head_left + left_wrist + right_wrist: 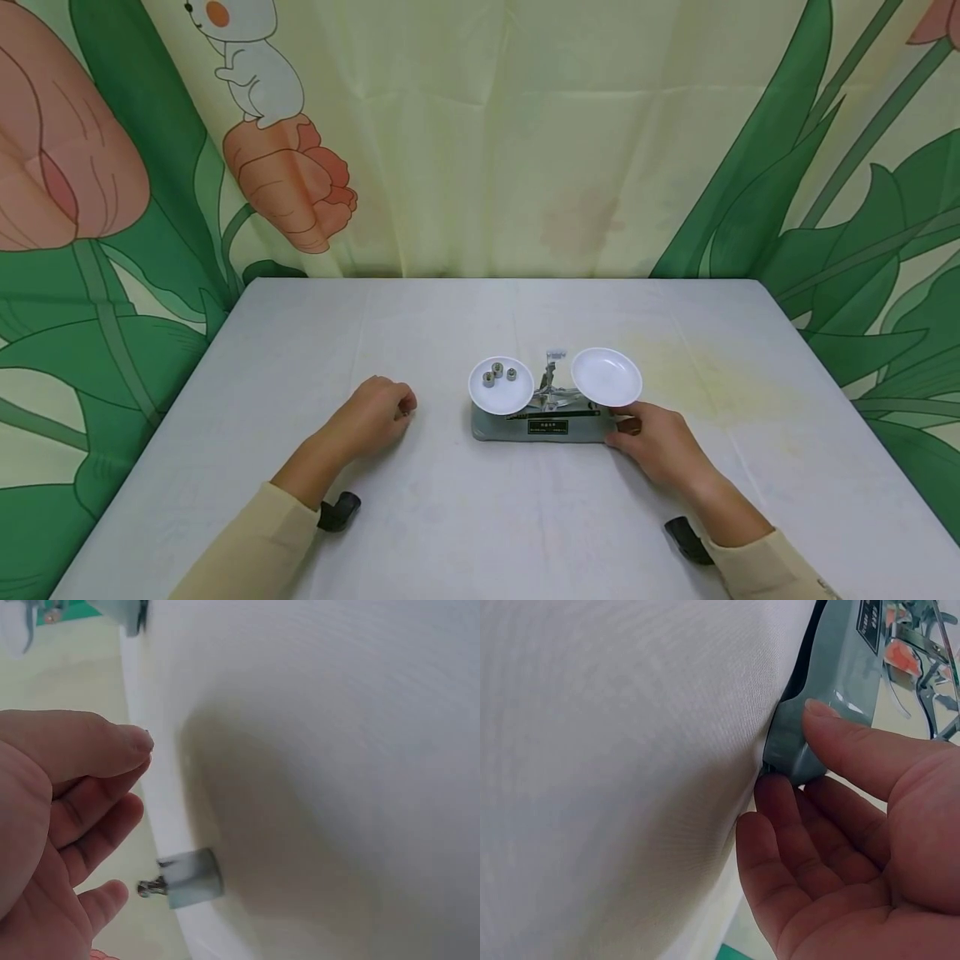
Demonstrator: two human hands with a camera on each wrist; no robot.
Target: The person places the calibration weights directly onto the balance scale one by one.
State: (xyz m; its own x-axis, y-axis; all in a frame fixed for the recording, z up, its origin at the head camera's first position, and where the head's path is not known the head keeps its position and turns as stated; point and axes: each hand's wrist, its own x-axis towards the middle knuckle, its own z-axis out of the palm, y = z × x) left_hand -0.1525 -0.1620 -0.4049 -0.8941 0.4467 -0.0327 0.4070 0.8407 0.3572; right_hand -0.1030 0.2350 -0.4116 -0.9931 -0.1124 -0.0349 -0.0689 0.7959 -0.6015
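Balance scale (573, 431) on the white-covered table (450, 533), a little right of centre, label plate (547, 427) toward me. My right hand (660, 440) has its right end: thumb laid on the grey casing, fingers curled in against the end and low by the table, so the grip is nearly closed about that corner; the right-wrist view shows the contact well. My left hand (378, 417) is at the table, left of the scale and well apart from it, fingers loosely bent, thumb tip close up to the forefinger; I see nothing in its hold. Left pan (501, 403) carries three small metal pieces (498, 368), two side by side, the third just to their right. Right pan (606, 377) bare, white, sitting higher in the view than the left one. Metal pointer stand (551, 375) upright between the pans. Left-wrist view, below my fingers: a blurred grey block (191, 877) with a metal fitting; cannot tell what it is. Cream sleeves on both arms, a black wrist camera (341, 511) under the left. Printed curtain (480, 167) behind, with tulips, leaves and a rabbit on a carrot. Yellowish patch on the cloth, right of the scale.
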